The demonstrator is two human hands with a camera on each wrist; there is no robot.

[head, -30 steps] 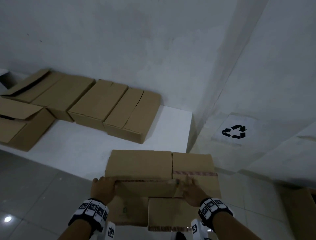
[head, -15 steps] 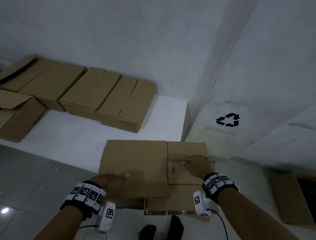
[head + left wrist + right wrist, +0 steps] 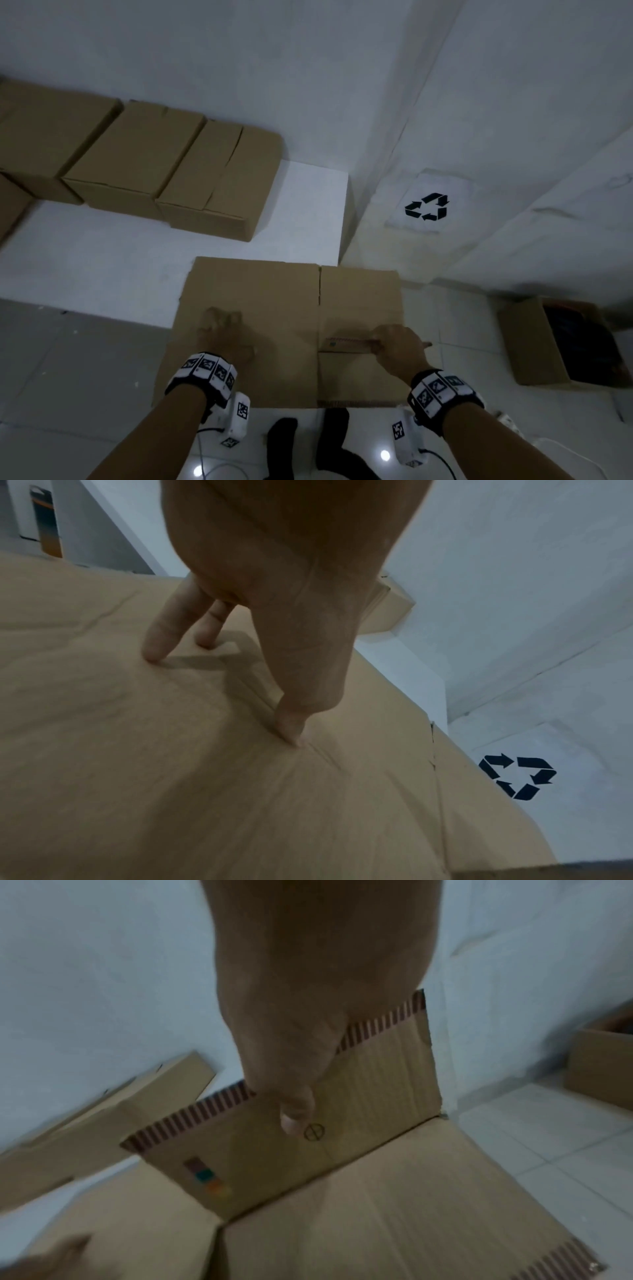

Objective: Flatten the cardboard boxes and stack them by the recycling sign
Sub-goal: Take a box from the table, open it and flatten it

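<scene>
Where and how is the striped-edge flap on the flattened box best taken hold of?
By its free striped edge, from the right, as the right hand does: thumb on the printed face, fingers apparently behind. The striped-edge flap stands up from its fold, so that edge is clear. The left hand presses the flattened box down, probably steadying it.

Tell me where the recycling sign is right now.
In the head view the recycling sign is on the white wall at right, low near the floor, just beyond the far right corner of the flattened box and right of the white platform.
</scene>
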